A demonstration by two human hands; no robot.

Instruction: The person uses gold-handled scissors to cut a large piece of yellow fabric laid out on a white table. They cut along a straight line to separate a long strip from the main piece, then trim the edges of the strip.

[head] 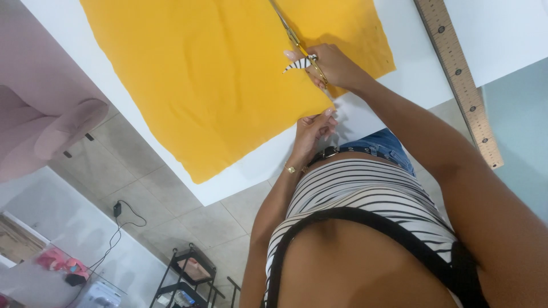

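- We are looking down at a large mustard-yellow fabric sheet (211, 85) lying flat on a white table (411, 68).
- Our left hand (313, 128) is pinching the fabric's near edge.
- Our right hand (331, 65) is gripping gold-handled metal scissors (297, 43), blades lying on the cloth.
- A long wooden ruler (462, 85) is lying at the right.

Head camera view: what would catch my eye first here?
The big yellow cloth spread across the white table dominates the view. The right hand works scissors through it, while the left hand pinches the cloth's near edge. A wooden ruler lies along the table's right side.
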